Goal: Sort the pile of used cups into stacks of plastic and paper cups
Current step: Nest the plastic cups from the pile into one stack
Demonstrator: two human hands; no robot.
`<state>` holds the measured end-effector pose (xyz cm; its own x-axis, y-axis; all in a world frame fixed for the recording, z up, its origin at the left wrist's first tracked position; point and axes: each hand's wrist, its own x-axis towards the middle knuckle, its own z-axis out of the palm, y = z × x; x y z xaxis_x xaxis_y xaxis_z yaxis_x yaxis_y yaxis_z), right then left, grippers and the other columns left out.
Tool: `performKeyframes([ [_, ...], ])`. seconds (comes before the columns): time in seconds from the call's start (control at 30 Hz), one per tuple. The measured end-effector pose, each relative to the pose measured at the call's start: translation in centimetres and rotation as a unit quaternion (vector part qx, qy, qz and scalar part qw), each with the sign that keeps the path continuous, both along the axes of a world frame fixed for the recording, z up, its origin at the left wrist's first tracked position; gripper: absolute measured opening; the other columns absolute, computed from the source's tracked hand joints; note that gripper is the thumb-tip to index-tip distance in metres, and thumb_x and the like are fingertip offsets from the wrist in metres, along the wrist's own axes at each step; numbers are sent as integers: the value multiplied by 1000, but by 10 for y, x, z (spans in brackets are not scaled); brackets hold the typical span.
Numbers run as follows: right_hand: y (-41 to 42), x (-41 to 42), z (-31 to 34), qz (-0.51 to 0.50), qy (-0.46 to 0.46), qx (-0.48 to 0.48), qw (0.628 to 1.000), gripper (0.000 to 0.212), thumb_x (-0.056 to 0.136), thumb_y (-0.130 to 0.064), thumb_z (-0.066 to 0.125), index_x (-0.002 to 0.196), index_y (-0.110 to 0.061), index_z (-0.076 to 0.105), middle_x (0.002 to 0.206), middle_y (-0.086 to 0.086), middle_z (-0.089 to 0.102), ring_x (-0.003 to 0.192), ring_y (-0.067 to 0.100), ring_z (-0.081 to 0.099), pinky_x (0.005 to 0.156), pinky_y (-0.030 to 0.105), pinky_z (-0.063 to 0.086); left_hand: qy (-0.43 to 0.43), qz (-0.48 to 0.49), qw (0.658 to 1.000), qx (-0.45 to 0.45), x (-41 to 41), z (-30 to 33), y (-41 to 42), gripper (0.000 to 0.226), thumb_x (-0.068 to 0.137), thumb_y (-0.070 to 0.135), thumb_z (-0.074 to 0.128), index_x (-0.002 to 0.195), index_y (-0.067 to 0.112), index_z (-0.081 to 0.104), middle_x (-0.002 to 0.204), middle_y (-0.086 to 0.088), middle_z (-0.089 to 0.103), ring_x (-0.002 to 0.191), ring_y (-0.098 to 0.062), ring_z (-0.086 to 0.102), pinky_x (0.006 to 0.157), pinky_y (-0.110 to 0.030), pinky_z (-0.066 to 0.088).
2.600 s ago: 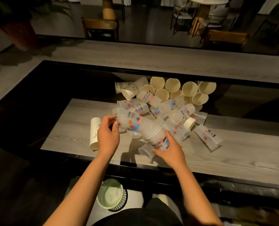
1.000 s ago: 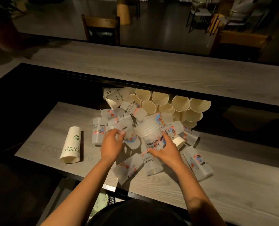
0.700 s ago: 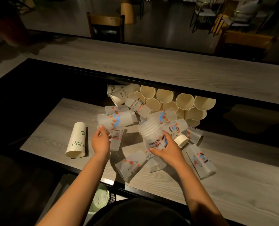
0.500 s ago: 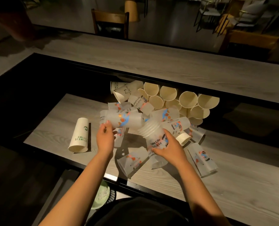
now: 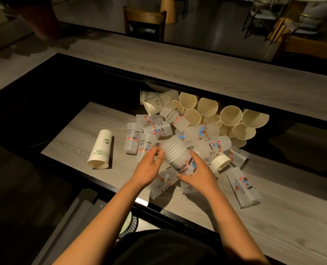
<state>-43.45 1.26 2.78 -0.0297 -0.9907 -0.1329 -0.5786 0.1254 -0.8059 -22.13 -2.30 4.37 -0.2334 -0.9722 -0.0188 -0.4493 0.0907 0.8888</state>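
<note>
A nested stack of frosted plastic cups (image 5: 178, 157) is held tilted above the table, rims up and to the left. My right hand (image 5: 199, 174) grips its lower printed part. My left hand (image 5: 149, 165) pinches the stack's ribbed rim end. Around them lie several loose printed plastic cups (image 5: 156, 129) on their sides. Behind, a heap of cream paper cups (image 5: 231, 115) lies with mouths facing me. One paper cup with green lettering (image 5: 100, 149) lies alone to the left. Another plastic cup (image 5: 242, 187) lies apart on the right.
The cups rest on a grey wood table (image 5: 273, 217) with a black frame and a dark glass strip along the back. A green-white basket (image 5: 129, 224) sits on the floor below the near edge. Chairs (image 5: 144, 22) stand beyond the far side.
My left hand lifted a loose plastic cup from the pile and brought it right onto the stack's rim end, where it now rests. My right hand kept hold of the stack throughout.
</note>
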Motion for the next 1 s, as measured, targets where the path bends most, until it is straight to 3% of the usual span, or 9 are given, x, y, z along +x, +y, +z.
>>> performKeyframes([
  [0.2,2,-3,-4,12,9,6,1000,89,64,-44,89,141,-43,44,126,-12,61,112,9,61,94,42,55,19,5,999,46,5,3,6,41,99,58,36,113,26,58,109,13,62,100,6,56,80,-18,42],
  [0.3,2,-6,-5,15,12,9,1000,89,65,-45,88,141,-44,43,126,-13,60,111,8,60,93,41,55,35,109,992,56,7,-5,4,32,101,54,46,121,30,53,124,9,57,109,-3,56,77,-17,45],
  [0.37,3,-9,-6,15,12,10,1000,89,66,-45,89,142,-43,43,125,-13,60,111,8,60,93,40,55,66,223,966,111,9,-16,2,24,99,41,58,117,26,54,131,-1,50,112,-18,58,66,-17,54],
  [0.43,3,-11,-7,15,8,12,1000,89,66,-43,89,142,-41,43,126,-13,60,112,8,59,94,38,55,100,309,921,215,12,-30,3,30,94,30,65,117,15,53,133,-13,49,108,-33,61,75,-39,63],
  [0.5,4,-13,-7,16,5,15,1000,89,67,-41,90,143,-40,44,126,-14,60,112,8,59,93,36,54,101,345,882,305,14,-44,10,46,91,29,69,125,3,52,131,-24,53,110,-41,61,91,-51,57],
  [0.6,4,-17,-7,25,9,17,999,82,67,-41,89,137,-45,45,115,-25,57,107,3,58,86,28,52,134,342,847,383,10,-54,26,53,90,27,72,127,-3,49,122,-26,61,109,-42,63,91,-52,56],
  [0.83,1,-27,-5,32,16,17,999,82,66,-44,89,134,-48,43,108,-32,52,95,-8,53,75,17,44,116,307,876,353,-4,-55,41,5,92,3,62,88,2,65,102,-19,71,89,-32,69,59,-31,54],
  [0.9,-1,-30,-6,38,18,18,999,82,66,-44,89,133,-49,42,108,-31,53,96,-7,54,74,17,44,108,326,885,315,-6,-54,40,12,94,6,59,84,2,64,95,-16,70,85,-30,67,60,-31,53],
  [1.0,-5,-33,-11,45,17,21,999,82,66,-44,89,134,-47,43,111,-26,56,102,3,58,82,28,52,112,370,893,232,-8,-49,37,17,95,13,57,83,3,64,87,-12,69,84,-29,65,71,-39,54],
])
